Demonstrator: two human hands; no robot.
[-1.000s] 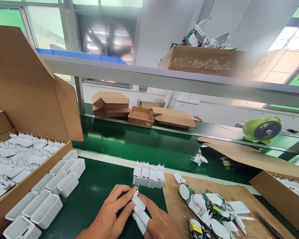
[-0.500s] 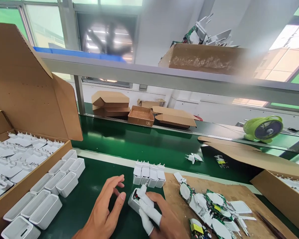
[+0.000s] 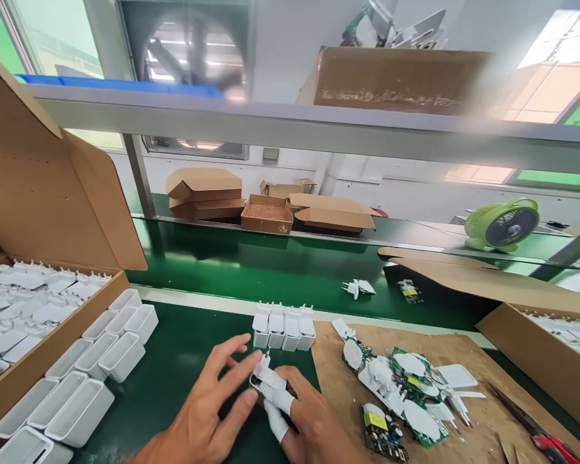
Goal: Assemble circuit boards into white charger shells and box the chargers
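My right hand (image 3: 314, 409), with white coverings on its thumb and a finger, is closed around a white plug adapter (image 3: 256, 380). The adapter's housing shows dark parts inside its top edge, and part of it is hidden by the fingers. Beside it, my left hand (image 3: 207, 399) has its fingers stretched out, the index fingertip and thumb close against the adapter's left side; whether they press on it I cannot tell. Just beyond the hands stands a row of several white adapters (image 3: 283, 327) with pins upward. Empty white housings (image 3: 80, 412) stand in rows at the left.
Circuit boards with white discs (image 3: 415, 386) lie piled on a brown board (image 3: 328, 386). Red-handled pliers (image 3: 544, 438) rest at its right. Open cartons of white parts (image 3: 120, 283) stand left and right (image 3: 507, 332). A green fan (image 3: 502, 225) and a metal shelf (image 3: 270, 132) are behind.
My left hand has moved right, up to the adapter in my right hand. The view has shifted slightly, bringing the red-handled pliers more into sight.
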